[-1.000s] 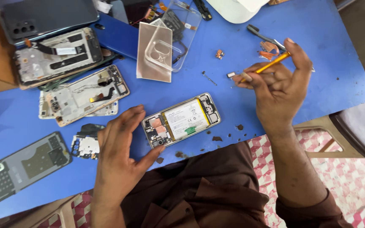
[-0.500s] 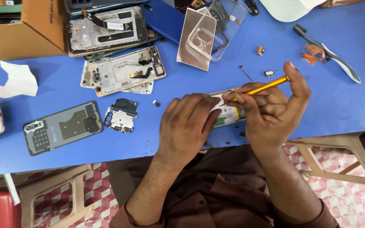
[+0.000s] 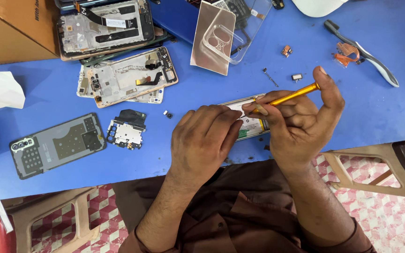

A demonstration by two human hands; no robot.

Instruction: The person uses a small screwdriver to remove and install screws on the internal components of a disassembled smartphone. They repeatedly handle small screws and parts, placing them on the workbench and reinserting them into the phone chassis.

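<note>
The opened phone (image 3: 251,122) lies near the front edge of the blue table (image 3: 390,117), and the left hand (image 3: 202,140) lies flat over its left half, fingers pressed down, seemingly to keep it from sliding. The right hand (image 3: 301,124) pinches a yellow screwdriver (image 3: 289,97) between thumb and fingers, tip down on the phone's upper part (the exact spot is hidden); spare frames and a grey back cover (image 3: 57,145) lie well left of the phone.

bright, even light falls from above on the blue table (image 3: 390,112), with only soft, short shadows under the hands. mild glare shows on the clear phone case (image 3: 240,33) at the far side. focus is sharp throughout, with slight stretching toward the edges.
</note>
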